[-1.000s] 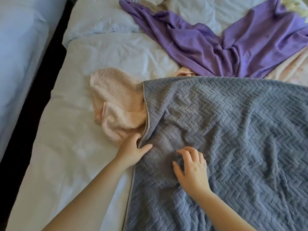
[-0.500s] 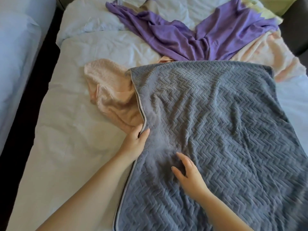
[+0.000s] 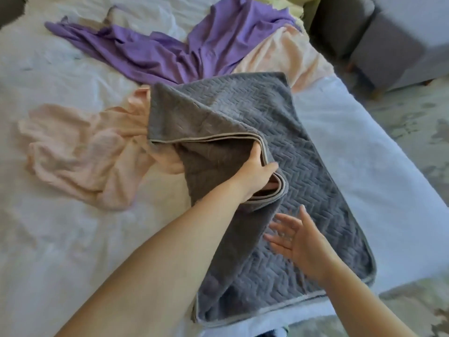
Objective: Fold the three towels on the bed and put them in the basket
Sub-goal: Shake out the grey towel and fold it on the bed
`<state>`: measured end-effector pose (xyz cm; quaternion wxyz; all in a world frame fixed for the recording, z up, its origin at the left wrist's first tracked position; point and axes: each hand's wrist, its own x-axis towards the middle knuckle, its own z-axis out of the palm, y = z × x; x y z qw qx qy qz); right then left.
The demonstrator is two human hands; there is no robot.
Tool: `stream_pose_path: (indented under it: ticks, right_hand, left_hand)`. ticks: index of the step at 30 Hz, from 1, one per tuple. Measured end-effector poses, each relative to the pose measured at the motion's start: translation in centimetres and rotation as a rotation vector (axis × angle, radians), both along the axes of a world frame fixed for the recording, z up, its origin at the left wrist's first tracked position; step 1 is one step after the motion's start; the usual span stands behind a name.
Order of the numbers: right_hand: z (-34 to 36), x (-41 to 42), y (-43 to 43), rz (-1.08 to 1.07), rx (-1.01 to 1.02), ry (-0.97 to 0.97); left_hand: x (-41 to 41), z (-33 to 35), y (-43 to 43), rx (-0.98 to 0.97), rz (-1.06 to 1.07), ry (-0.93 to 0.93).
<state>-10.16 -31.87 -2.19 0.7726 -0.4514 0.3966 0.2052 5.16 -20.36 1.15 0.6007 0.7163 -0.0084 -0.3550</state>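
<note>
A grey herringbone towel point(image 3: 315, 190) lies across the near right part of the bed. My left hand point(image 3: 255, 173) grips its left edge and holds that edge lifted and folded over toward the right, so the plain underside shows. My right hand point(image 3: 296, 239) hovers open, fingers spread, just above the towel's lower middle. A crumpled pink towel point(image 3: 80, 154) lies to the left, partly under the grey one. A purple cloth point(image 3: 170, 49) is spread at the far side of the bed. No basket is in view.
The bed has a white sheet point(image 3: 60, 251), wrinkled on the left. A peach-coloured blanket point(image 3: 291, 54) lies at the far right under the purple cloth. Grey upholstered furniture point(image 3: 393, 45) stands beyond the bed's right side, on a patterned floor point(image 3: 413, 122).
My left hand has taken hold of the grey towel's left edge and lifted it over to the right. My right hand has come off the towel and opened. The view has swung right.
</note>
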Motion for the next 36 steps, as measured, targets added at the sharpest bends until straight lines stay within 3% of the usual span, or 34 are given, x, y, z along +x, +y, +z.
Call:
stream_pose_path:
  ticks: [3, 6, 10, 13, 16, 19, 22, 24, 27, 31, 36]
  right_hand:
    - [-0.9, -1.4, -5.3, -0.001, -0.002, -0.02]
    - [-1.9, -1.6, -9.1, 0.055, -0.06, 0.047]
    - [-2.8, -1.0, -10.9, 0.1, -0.286, 0.066]
    - [-2.5, 0.0, -10.6, 0.242, -0.55, -0.076]
    - [-1.8, 1.1, -9.1, 0.516, -0.623, -0.227]
    - [-1.3, 1.4, -7.6, 0.627, -0.647, -0.264]
    - [-0.7, 1.4, -7.2, 0.539, -0.591, -0.232]
    - [-0.3, 1.2, -8.0, 0.415, -0.354, -0.176]
    - [0.4, 0.7, -10.5, 0.289, -0.02, -0.045]
    - [0.3, -1.1, -12.6, 0.394, -0.083, 0.026]
    - [-0.9, -3.8, -12.4, 0.705, -0.492, 0.037]
  left_hand:
    - [-1.1, -1.2, -7.1, 0.03, -0.069, 0.051]
    - [-2.7, -1.9, -9.2, 0.198, -0.215, -0.122]
    - [-4.4, -3.0, -4.0, 0.685, -0.055, -0.44]
    - [-7.5, -3.5, 0.7, 1.001, 0.073, -0.359]
    - [-10.9, -3.9, 2.6, 1.166, 0.141, -0.137]
    - [-12.7, -4.7, 2.9, 1.009, 0.186, -0.028]
    - [-13.9, -4.7, 2.3, 0.716, 0.217, -0.223]
    - [-14.9, -3.9, 1.4, 0.496, 0.136, -0.332]
    - [-17.5, -2.5, -0.4, 0.256, -0.212, -0.46]
    - [-20.9, -3.2, -0.9, 0.61, -0.542, -0.675]
    - [-24.3, -5.4, 3.5, 0.929, -0.438, -0.705]
